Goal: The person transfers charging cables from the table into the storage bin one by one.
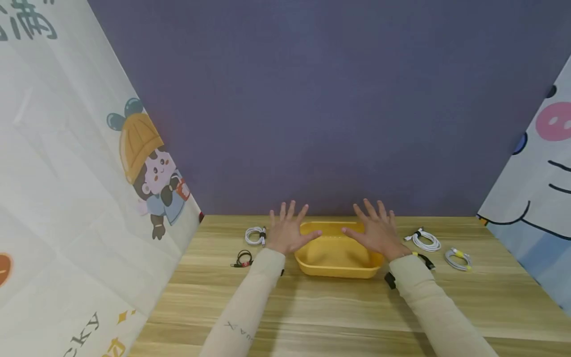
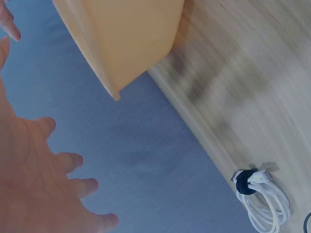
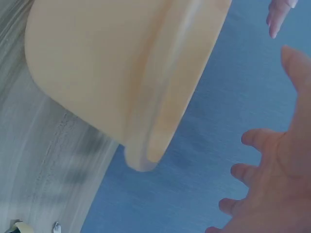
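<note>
Both hands hover above the ends of a yellow plastic basket (image 1: 339,271), fingers spread and palms facing down and inward. My left hand (image 1: 287,234) is over the basket's left end, its thumb pointing in across the opening. Mirroring it, the right hand (image 1: 378,237) is over the right end. Neither holds anything. In both wrist views a gap shows between the fingers and the basket wall (image 2: 131,34). The inside of the basket that shows in the head view is bare yellow.
Left of the basket lie a coiled white cable (image 2: 272,201) with a black tie and a small black cable (image 1: 244,264). On the right are another white cable coil (image 1: 429,245), a grey coil (image 1: 466,260) with yellow ties, and a black cable (image 1: 427,262) partly behind the wrist. A dark panel (image 1: 330,109) rises behind the table.
</note>
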Demonstrator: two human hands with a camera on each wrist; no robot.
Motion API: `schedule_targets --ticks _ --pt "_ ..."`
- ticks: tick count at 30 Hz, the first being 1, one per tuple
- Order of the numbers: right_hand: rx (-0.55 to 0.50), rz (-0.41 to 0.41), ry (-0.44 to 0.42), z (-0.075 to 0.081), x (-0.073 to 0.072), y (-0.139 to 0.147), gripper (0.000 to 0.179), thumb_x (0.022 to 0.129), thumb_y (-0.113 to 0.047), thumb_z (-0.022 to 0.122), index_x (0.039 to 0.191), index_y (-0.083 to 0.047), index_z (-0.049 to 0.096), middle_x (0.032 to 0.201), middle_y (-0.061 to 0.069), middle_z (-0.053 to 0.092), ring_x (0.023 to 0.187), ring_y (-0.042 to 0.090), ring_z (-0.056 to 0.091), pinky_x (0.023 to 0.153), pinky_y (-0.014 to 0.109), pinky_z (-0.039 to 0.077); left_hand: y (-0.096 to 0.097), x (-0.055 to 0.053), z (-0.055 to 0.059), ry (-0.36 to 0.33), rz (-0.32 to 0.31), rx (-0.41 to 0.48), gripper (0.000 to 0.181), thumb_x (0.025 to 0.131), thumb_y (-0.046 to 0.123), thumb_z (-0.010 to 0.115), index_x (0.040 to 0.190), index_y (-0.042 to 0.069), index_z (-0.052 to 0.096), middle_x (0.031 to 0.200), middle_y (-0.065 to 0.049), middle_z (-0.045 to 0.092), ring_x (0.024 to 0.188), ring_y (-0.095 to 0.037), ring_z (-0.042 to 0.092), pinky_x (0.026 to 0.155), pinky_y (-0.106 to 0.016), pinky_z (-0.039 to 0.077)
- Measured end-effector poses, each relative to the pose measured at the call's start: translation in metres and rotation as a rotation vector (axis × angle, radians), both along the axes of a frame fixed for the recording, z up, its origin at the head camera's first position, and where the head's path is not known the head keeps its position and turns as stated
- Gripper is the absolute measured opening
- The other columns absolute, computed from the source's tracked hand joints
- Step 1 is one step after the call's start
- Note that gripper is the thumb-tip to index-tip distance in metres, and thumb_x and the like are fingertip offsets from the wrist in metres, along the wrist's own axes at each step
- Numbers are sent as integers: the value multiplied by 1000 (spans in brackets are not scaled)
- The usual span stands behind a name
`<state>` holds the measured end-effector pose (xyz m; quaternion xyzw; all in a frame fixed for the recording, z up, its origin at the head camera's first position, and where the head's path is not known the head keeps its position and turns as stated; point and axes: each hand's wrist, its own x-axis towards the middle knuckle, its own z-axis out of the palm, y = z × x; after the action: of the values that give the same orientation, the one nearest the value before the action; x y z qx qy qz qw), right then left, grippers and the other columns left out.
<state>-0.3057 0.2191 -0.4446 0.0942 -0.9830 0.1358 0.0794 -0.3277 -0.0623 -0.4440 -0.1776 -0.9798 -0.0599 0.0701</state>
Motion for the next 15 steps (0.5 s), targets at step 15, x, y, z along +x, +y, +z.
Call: schedule_targets --ticks 15 --pt "-143 12 32 2 48 -7 89 97 -69 52 159 -7 35 168 27 18 150 59 12 115 79 6 -18 22 -3 65 -41 208 88 94 78 43 163 27 28 166 -17 31 154 -41 27 124 -64 22"
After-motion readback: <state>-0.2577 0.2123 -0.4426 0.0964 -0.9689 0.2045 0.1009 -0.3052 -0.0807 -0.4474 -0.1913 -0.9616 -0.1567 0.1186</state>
